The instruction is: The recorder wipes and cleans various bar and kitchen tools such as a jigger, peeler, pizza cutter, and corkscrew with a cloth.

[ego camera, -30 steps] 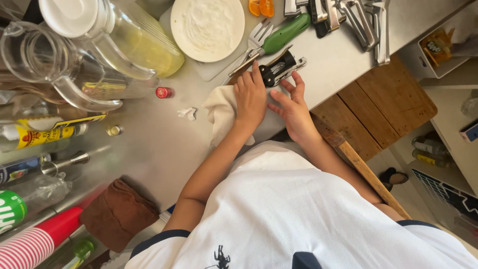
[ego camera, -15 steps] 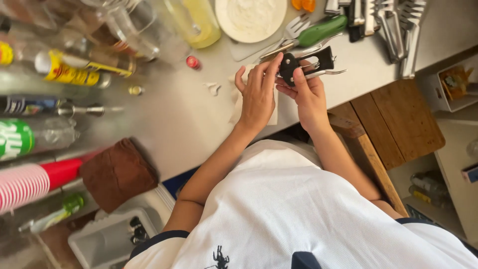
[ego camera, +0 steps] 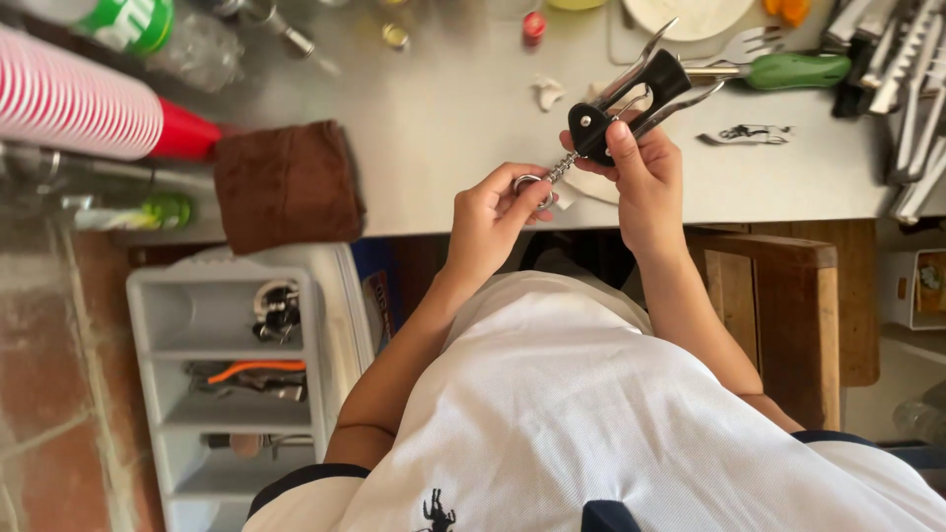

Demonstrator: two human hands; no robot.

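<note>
Since half a second ago both hands have drawn back from the countertop toward the person's body, lifting the corkscrew (ego camera: pixel 621 103) off the folded white cloth and turning it so its spiral points toward the left hand.

Head view: the right hand (ego camera: pixel 641 172) is closed around the black body of the winged corkscrew, thumb pressed on the dark casing, with the two metal levers spread out beyond the fingers. The left hand (ego camera: pixel 493 212) is pinched shut on the tip of the metal spiral (ego camera: pixel 554 172), fingertips curled around its end. The tool is held in the air above the near edge of the grey countertop (ego camera: pixel 443 108), between the two hands. Just beyond the right hand lie a green-handled fork (ego camera: pixel 788 71) and a white plate (ego camera: pixel 690 15); farther right of it, a row of metal utensils (ego camera: pixel 907 79). Left of the left hand a brown folded towel (ego camera: pixel 288 182) sits at the counter's edge, with a stack of red-and-white striped cups (ego camera: pixel 79 103) lying beyond it. Below the towel, left of the left forearm, stands a white plastic organiser (ego camera: pixel 236 374) holding small tools. A wooden chair (ego camera: pixel 788 305) stands under the right forearm.
</note>
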